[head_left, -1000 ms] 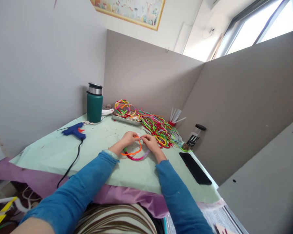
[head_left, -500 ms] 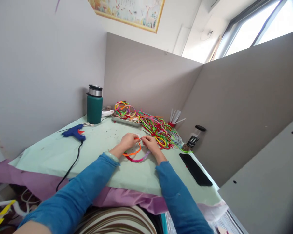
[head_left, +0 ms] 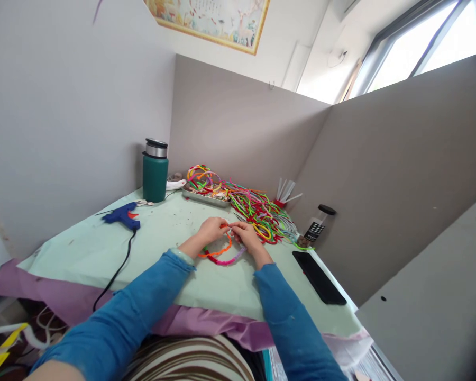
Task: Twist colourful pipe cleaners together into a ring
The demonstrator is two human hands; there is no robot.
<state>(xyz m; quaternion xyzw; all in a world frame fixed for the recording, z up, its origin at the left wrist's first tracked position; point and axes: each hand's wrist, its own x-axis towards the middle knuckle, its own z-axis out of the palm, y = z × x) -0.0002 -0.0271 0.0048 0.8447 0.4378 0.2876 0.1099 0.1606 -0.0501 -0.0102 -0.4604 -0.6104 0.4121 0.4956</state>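
Note:
A ring of twisted fuzzy wire, coloured orange, red, pink and lilac, hangs below my two hands just above the pale green table cover. My left hand pinches the orange end of the ring between thumb and fingers. Close beside it, fingertips nearly touching, my right hand is closed at the upper right part of the ring. The small joint between my fingertips is too tiny to make out.
Behind my hands lie a heap of coloured fuzzy wires and a metal tray. A blue glue gun and green bottle stand left. A black phone and clear jar are right.
My fingertips have shifted slightly at the top of the ring, and the orange part has moved a little to the right. Both hands remain closed.

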